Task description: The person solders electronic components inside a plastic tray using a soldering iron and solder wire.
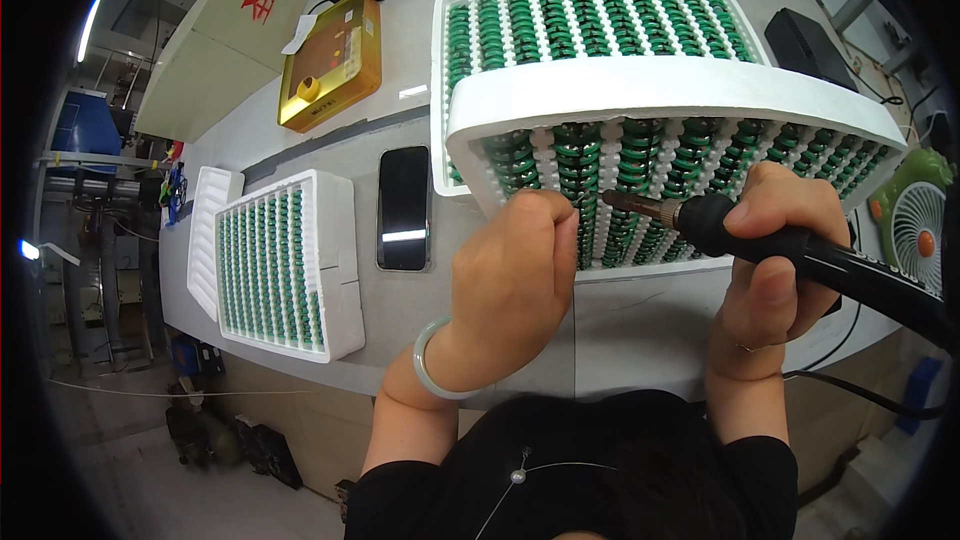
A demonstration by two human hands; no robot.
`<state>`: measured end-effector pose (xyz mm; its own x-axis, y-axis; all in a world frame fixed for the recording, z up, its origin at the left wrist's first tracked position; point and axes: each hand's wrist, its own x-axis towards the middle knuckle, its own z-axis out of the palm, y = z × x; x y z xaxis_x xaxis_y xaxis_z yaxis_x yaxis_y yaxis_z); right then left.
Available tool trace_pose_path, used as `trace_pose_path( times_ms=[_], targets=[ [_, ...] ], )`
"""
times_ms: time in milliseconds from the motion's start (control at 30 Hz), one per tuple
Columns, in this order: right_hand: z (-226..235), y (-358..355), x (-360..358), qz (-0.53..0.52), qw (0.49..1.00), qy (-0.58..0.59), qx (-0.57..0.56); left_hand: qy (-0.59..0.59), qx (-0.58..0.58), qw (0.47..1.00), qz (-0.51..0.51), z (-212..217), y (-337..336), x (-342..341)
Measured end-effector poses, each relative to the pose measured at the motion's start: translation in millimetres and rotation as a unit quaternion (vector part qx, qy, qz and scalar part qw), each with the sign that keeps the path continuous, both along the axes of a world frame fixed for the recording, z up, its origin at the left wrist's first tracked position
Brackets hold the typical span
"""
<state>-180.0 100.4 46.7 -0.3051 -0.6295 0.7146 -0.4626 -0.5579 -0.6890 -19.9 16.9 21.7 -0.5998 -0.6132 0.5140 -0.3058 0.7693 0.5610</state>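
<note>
In front of me a white foam tray (680, 90) stands tilted up, its face toward me, packed with rows of green ring-shaped coils (638, 155). My right hand (785, 260) is wrapped round the black handle of a soldering iron (705, 224). The iron's tip points left, close to the coils in the tray's middle rows; whether it touches them I cannot tell. My left hand (515, 275) is closed just left of that tip, in front of the tray's lower left part. Its fingertips are turned away, so anything pinched in them is hidden.
Behind lies another white tray (441, 90) of green coils. Left are a phone (404, 208), a smaller coil-filled foam tray (341, 285) and a yellow box with a knob (335, 70). A green fan (918, 215) and black box (808, 48) stand right; a cable (870, 400) hangs there.
</note>
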Motion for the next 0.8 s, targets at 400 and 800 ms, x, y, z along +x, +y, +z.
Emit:
trace_pose_path(
  times_ms=[400, 800],
  targets=[
    [-4.3, -5.0, 4.4, 0.003, 1.000, -0.021, 0.006, 0.006, -0.004, 1.000, -0.013, -2.1, -1.6, 1.8],
    [-0.6, -3.9, 16.2, -0.073, 0.993, -0.059, 0.075, 0.002, 0.000, 1.000, -0.019, -3.2, -2.1, 1.0]
  ],
)
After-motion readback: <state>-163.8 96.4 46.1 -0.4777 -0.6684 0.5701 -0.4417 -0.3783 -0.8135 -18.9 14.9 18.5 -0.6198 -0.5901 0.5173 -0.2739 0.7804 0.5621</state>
